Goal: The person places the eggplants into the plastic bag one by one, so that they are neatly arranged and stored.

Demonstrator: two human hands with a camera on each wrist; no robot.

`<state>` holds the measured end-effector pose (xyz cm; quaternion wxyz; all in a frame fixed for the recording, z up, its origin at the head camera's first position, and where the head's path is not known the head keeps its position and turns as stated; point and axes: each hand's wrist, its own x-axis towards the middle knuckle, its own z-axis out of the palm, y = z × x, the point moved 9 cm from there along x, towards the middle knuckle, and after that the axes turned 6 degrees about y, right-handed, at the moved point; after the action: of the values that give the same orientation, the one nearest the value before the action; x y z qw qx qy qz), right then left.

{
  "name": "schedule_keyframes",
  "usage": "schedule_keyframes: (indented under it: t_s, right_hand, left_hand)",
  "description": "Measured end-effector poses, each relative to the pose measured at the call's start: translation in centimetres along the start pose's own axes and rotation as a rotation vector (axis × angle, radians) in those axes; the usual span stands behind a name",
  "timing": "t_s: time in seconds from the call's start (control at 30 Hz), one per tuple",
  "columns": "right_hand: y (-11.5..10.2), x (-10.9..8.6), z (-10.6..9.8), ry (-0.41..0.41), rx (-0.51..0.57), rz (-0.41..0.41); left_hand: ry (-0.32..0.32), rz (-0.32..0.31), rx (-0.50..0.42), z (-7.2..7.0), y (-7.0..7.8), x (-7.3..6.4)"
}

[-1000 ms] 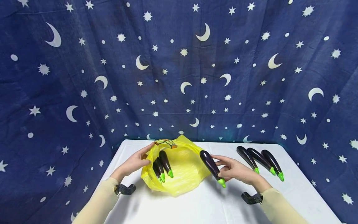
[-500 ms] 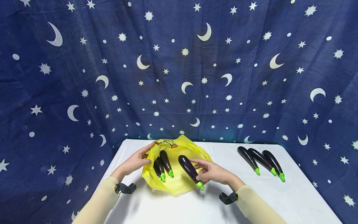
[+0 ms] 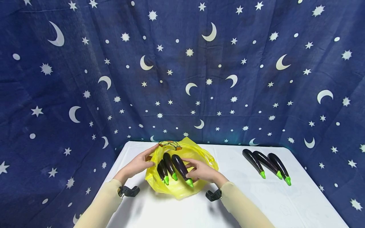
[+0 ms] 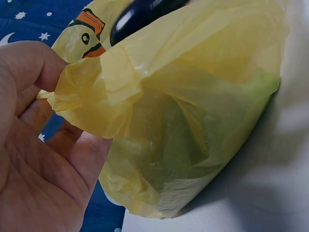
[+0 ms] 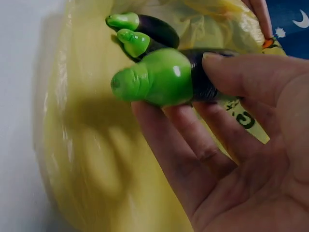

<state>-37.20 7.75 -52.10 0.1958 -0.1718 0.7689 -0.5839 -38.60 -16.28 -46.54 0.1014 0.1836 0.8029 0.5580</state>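
Head view — eggplant [image 3: 180,166] between hands [image 3: 203,171], right-held

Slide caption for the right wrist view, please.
The right hand grips an eggplant over the yellow bag, where two more eggplants lie.

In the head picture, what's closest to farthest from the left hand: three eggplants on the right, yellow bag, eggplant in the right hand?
1. Yellow bag: pinched by the left hand.
2. Held eggplant: in the right hand, at the bag's mouth.
3. Three eggplants: on the table's right side.
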Motion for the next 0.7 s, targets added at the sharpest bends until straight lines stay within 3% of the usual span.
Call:
schedule_keyframes:
  t_s: [0.4,0.7]
  right_hand:
    - [0.8,4.1,0.2,0.159,0.027,0.029]
    - [0.7,5.5,0.7,0.209,-0.020,0.044]
  left_hand:
    - [-0.008,0.025,-0.016,0.0,0.4,0.2]
    - [-0.002,0.000,0.004,0.0,0.1,0.0]
